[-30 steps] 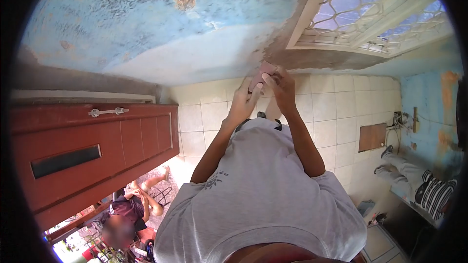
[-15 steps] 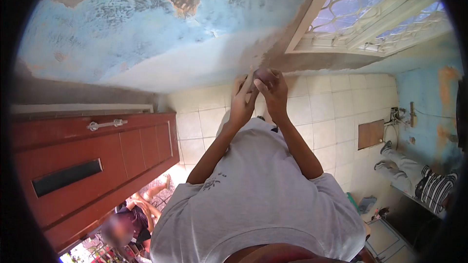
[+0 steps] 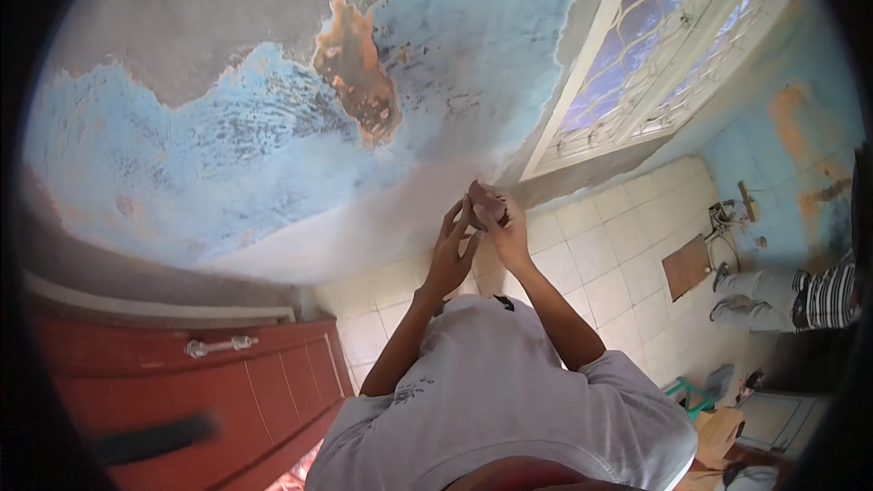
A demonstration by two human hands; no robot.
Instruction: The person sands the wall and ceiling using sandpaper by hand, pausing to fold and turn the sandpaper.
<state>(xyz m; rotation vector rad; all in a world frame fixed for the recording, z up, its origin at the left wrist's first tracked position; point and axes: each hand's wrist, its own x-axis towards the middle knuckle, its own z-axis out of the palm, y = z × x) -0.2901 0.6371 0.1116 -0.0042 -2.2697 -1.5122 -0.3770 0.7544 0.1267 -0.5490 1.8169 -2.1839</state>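
A small reddish-brown sheet, seemingly a folded piece of sandpaper [image 3: 488, 204], is held up in front of the wall. My right hand [image 3: 511, 235] grips it from the right, thumb across its near face. Against its left edge are the fingers of my left hand [image 3: 449, 253], closed on it with the fingertips partly hidden. Beyond both hands is the wall [image 3: 300, 191], with worn blue paint, bare grey patches and an orange-brown spot.
A barred window [image 3: 627, 64] is at the upper right. The red door [image 3: 273, 391] stands at the lower left. Pale tiles [image 3: 591, 255] cover the floor. On the right are a person in striped clothing [image 3: 823, 295], a brown board [image 3: 685, 268] and a green stool [image 3: 693, 393].
My view has tilted up, showing more of the wall. The sandpaper is turned so more of its face shows. The seated person by the door has left the view.
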